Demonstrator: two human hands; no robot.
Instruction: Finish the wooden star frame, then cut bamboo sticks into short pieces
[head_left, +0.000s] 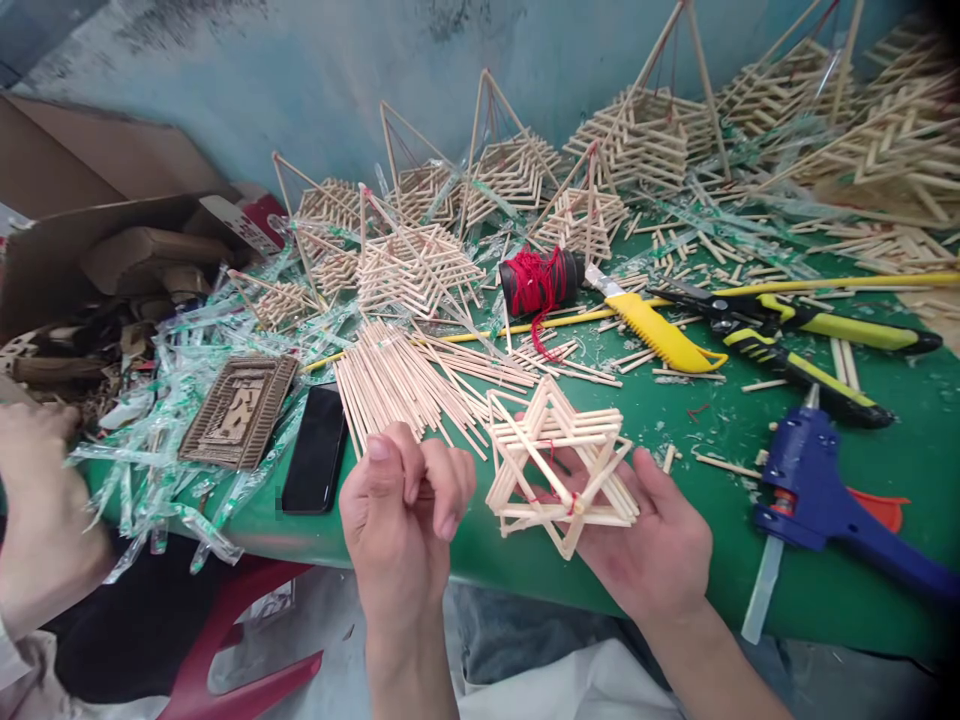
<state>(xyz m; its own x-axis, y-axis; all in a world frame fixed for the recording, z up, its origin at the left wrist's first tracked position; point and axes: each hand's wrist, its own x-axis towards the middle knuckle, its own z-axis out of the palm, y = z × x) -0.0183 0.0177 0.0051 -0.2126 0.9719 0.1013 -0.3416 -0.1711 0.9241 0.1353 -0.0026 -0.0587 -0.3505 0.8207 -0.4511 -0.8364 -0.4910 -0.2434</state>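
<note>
The stick frame, a star-shaped lattice with red thread at its near joint, lies on the upturned right hand, just above the near edge of the green table; that hand's thumb stands apart from the sticks, and the other fingers are partly hidden behind the frame, spread beneath it rather than visibly gripping. The left hand hangs just beside it, its fingers curled in toward the palm; whether they pinch anything thin, one cannot tell.

The likeliest trouble is the frame tipping off the palm, since no thumb seems to steady it; a hard squeeze could instead spring a joint, the sticks being slender and the binding slight. To the right, the glue gun lies with its glue stick jutting past the table's edge; a careless forearm could catch it and drag the tool down, and the nozzle might burn if hot, which does not show. Farther back, the yellow cutter points its bare blade toward the thread spool; a hasty reach for the spool could nick a finger. The loose sticks could scatter if an elbow brushes them.
</note>
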